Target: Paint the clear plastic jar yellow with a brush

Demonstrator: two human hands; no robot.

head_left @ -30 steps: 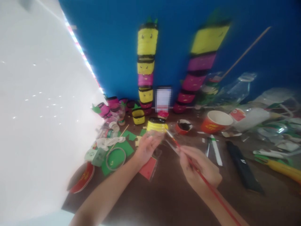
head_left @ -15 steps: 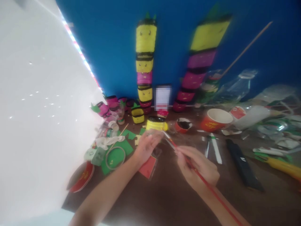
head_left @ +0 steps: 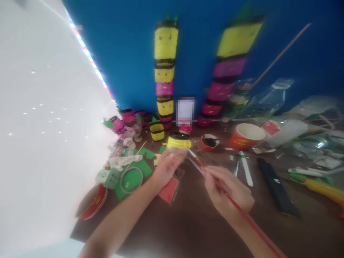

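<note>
My left hand (head_left: 170,164) is closed around the near side of a small yellow container (head_left: 177,144) with a black rim, whose lower part the fingers hide. In my right hand (head_left: 229,188) is a thin red paintbrush (head_left: 243,212), gripped like a pen. The brush tip points at the yellow container's right side; blur hides whether they touch. A thin greyish line runs beside the brush, too blurred to name. Just right of the container stands a red cut-down cup (head_left: 209,142) with dark paint inside. Beneath my left wrist lies a red flat piece (head_left: 170,191).
Behind stand two tall stacks of painted yellow and magenta containers, left (head_left: 165,75) and right (head_left: 224,77). A red paper cup (head_left: 247,136), a white-handled knife (head_left: 246,170) and a black case (head_left: 278,188) lie right. Green sheets (head_left: 143,170) and a tape ring (head_left: 131,180) are left.
My right hand has drawn slightly right and down with the paintbrush. The yellow container's dark rim shows more of its opening; my left hand has hardly moved.
</note>
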